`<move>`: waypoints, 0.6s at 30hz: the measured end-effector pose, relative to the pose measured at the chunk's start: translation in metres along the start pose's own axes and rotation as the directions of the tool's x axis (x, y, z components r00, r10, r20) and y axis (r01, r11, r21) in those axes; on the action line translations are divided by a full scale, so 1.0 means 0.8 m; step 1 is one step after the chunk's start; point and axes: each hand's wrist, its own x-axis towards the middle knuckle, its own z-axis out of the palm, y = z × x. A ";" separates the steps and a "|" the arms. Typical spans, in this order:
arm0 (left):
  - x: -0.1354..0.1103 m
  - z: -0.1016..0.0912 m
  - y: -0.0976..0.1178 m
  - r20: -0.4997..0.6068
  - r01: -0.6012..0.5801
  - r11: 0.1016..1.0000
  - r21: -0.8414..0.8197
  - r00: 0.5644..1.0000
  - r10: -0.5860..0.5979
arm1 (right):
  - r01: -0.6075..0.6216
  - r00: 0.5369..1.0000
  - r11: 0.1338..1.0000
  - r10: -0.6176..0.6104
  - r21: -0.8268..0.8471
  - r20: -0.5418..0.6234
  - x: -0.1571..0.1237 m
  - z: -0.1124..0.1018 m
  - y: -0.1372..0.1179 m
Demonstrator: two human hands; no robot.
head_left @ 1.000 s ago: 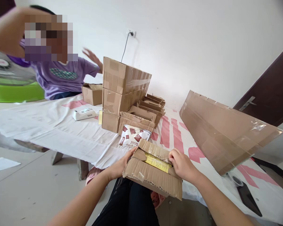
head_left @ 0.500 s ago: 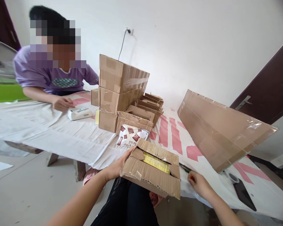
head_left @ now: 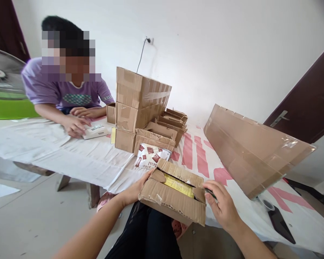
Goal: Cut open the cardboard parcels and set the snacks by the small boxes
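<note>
Cardboard box [head_left: 175, 205] steadied at counter [head_left: 70, 158] edge by left hand [head_left: 136, 190], fingers clamped on its side flap; some thin dark tool [head_left: 211, 193] pinched in right hand [head_left: 224, 208] fingers.

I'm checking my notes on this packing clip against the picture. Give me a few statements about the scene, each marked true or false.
1. The open carton shows something yellow inside. True.
2. The left hand hangs free, clear of the open carton. False: it grips the open carton's left end.
3. The right hand rests on the long carton. False: it is at the open carton's right corner, fingers on a slim dark object. The long carton lies apart, farther right.
4. Another person's hands are at a white device on the table. True.
</note>
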 end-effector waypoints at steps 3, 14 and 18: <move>0.001 0.001 -0.013 -0.017 -0.004 1.000 -0.001 1.000 0.004 | 0.108 0.976 0.987 -0.127 0.118 0.178 0.021 -0.005 -0.054; 0.001 0.004 -0.011 -0.018 -0.003 1.000 -0.029 1.000 0.003 | 0.108 0.840 0.993 -0.072 -0.036 0.538 0.033 0.005 -0.122; -0.002 0.005 -0.004 0.000 -0.041 0.998 -0.038 0.999 0.041 | -0.013 0.857 0.978 0.119 -0.210 0.502 0.037 0.004 -0.114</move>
